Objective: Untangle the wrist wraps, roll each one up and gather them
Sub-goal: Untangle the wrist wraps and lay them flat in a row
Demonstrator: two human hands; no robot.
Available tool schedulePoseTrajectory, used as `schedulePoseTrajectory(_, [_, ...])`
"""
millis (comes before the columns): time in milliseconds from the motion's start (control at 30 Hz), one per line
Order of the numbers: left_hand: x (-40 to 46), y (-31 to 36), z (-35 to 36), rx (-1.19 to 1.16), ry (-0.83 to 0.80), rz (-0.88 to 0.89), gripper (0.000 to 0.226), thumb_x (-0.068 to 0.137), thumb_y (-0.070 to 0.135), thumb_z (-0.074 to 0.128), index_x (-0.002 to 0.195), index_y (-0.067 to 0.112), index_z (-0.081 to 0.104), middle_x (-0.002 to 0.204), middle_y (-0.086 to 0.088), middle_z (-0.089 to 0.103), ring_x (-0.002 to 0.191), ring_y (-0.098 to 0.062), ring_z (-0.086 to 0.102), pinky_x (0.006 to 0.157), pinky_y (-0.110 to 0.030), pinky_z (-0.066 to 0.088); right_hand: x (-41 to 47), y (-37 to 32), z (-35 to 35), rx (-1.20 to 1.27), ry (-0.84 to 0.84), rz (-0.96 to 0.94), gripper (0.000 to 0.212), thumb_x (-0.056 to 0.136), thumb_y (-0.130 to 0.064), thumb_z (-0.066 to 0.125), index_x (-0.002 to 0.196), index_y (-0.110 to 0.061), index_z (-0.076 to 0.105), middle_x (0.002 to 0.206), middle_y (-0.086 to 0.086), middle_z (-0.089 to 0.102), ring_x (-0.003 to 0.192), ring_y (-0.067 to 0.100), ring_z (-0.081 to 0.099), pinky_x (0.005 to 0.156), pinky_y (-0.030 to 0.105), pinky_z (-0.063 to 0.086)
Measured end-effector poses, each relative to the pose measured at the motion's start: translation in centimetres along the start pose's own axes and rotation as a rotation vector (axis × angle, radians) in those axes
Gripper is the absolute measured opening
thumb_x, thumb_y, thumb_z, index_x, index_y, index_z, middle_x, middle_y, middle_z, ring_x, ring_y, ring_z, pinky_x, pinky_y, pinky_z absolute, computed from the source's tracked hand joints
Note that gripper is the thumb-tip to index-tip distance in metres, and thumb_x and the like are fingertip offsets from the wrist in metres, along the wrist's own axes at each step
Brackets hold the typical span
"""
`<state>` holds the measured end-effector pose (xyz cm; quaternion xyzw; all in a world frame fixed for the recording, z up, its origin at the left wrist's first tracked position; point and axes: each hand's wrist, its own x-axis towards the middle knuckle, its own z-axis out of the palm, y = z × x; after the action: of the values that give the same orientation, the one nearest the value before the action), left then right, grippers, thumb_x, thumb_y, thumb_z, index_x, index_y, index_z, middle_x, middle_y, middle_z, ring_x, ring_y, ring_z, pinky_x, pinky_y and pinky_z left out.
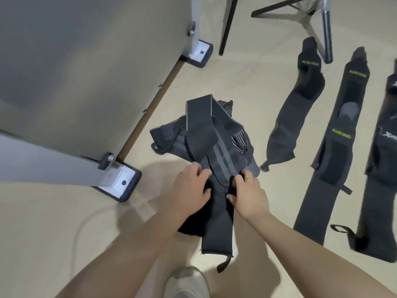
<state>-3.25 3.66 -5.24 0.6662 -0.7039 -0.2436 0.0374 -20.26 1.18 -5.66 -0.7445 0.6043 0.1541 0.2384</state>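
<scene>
My left hand (193,188) and right hand (247,194) each pinched one wrist wrap (217,229) at the near edge of the tangled pile (202,136) on the floor (64,233). Its long axis ran toward me, between both hands; the tangle lay directly beyond my fingers (238,177). Neither hand was nearer.

The rightmost wrist wrap (384,160) is cut off by the right edge, its white lettering only partly readable. The tangled pile (206,134) hides how its straps cross underneath. Both hands' fingertips disappear into dark fabric.
</scene>
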Motion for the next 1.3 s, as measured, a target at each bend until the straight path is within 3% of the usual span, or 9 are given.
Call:
schedulePoseTrajectory(100, [1.2, 0.6, 0.7, 0.09, 0.003, 0.112, 0.064, 0.08, 0.033, 0.064, 0.136, 0.015, 0.039, 0.135, -0.008, 0.034, 0.119, -0.027, 0.039, 0.094, -0.033, 0.034, 0.2, 0.5, -0.6, 0.119, -0.036, 0.054, 0.027, 0.089, -0.015, 0.053, 0.113, -0.009, 0.043, 0.125, 0.012, 0.04, 0.1, 0.032, 0.05, 0.076, 0.037, 0.045])
schedulePoseTrajectory(233, [2.2, -0.6, 2.1, 0.319, -0.198, 0.161, 0.081, 0.084, 0.037, 0.064, 0.147, 0.021, 0.016, 0.146, -0.006, 0.025, 0.13, -0.023, 0.03, 0.101, -0.036, 0.031, 0.8, 0.6, -1.5, 0.376, 0.082, 0.148, 0.041, 0.084, -0.008, 0.056, 0.123, -0.006, 0.045, 0.129, 0.013, 0.041, 0.11, 0.031, 0.049, 0.088, 0.028, 0.039])
schedulePoseTrajectory(533, [1.8, -1.0, 3.3, 0.32, -0.227, 0.122, 0.066, 0.086, 0.034, 0.062, 0.141, 0.018, 0.028, 0.146, 0.0, 0.028, 0.13, -0.018, 0.032, 0.095, -0.033, 0.036, 0.8, 2.7, -5.8, 1.045, 0.347, 0.343, 0.028, 0.087, 0.001, 0.04, 0.084, -0.02, 0.059, 0.088, 0.0, 0.062, 0.082, 0.025, 0.062, 0.078, 0.034, 0.053])
schedulePoseTrajectory(733, [1.2, -0.4, 3.6, 0.345, -0.163, 0.073, 0.061, 0.081, 0.031, 0.068, 0.133, 0.016, 0.04, 0.145, -0.002, 0.034, 0.129, -0.017, 0.037, 0.092, -0.032, 0.039, 1.2, 5.7, -8.8, 1.369, 0.692, 0.489, 0.038, 0.082, 0.007, 0.034, 0.065, -0.017, 0.059, 0.077, -0.004, 0.059, 0.072, 0.014, 0.048, 0.066, 0.019, 0.038])
schedulePoseTrajectory(833, [0.2, 0.0, 3.1, 0.295, -0.005, 0.113, 0.045, 0.047, 0.029, 0.088, 0.085, 0.019, 0.066, 0.091, 0.002, 0.063, 0.08, -0.017, 0.062, 0.06, -0.026, 0.047, 1.1, 7.0, -7.5, 1.028, 0.494, 0.653, 0.029, 0.083, -0.001, 0.04, 0.072, -0.01, 0.065, 0.076, 0.004, 0.063, 0.074, 0.025, 0.049, 0.06, 0.027, 0.04])
schedulePoseTrajectory(967, [-0.3, 1.1, 1.3, 0.066, 0.335, 0.174, 0.026, 0.058, 0.017, 0.083, 0.072, 0.014, 0.062, 0.073, -0.003, 0.056, 0.061, -0.024, 0.056, 0.049, -0.027, 0.043, -0.1, 5.7, -5.0, 0.079, -0.182, 0.383, 0.039, 0.083, -0.02, 0.046, 0.12, -0.02, 0.058, 0.126, 0.008, 0.049, 0.117, 0.034, 0.043, 0.1, 0.04, 0.037])
schedulePoseTrajectory(1033, [0.6, 1.6, -0.1, -0.094, 0.43, 0.021, 0.028, 0.068, 0.012, 0.078, 0.091, 0.008, 0.063, 0.089, -0.011, 0.058, 0.078, -0.032, 0.057, 0.065, -0.038, 0.049, 0.1, 4.1, -4.3, 0.119, -0.167, 0.28, 0.033, 0.084, -0.026, 0.049, 0.114, -0.023, 0.062, 0.129, 0.005, 0.046, 0.122, 0.033, 0.04, 0.104, 0.04, 0.033])
schedulePoseTrajectory(1133, [2.8, 1.3, -1.1, -0.296, 0.255, -0.353, 0.054, 0.081, 0.025, 0.07, 0.126, 0.002, 0.05, 0.122, -0.017, 0.051, 0.114, -0.035, 0.046, 0.095, -0.041, 0.038, 0.5, 2.0, -4.0, 0.433, -0.047, 0.264, 0.017, 0.081, -0.021, 0.049, 0.068, -0.016, 0.06, 0.095, 0.009, 0.058, 0.09, 0.031, 0.054, 0.077, 0.032, 0.044])
schedulePoseTrajectory(1300, [6.4, 0.4, -1.1, -0.506, -0.145, -0.622, 0.053, 0.085, 0.045, 0.061, 0.115, 0.001, 0.056, 0.117, -0.017, 0.06, 0.114, -0.034, 0.052, 0.094, -0.038, 0.043, -0.8, 1.3, -5.2, 0.628, -0.042, 0.168, 0.016, 0.09, -0.006, 0.043, 0.081, -0.011, 0.054, 0.086, 0.001, 0.057, 0.078, 0.017, 0.048, 0.068, 0.025, 0.035])
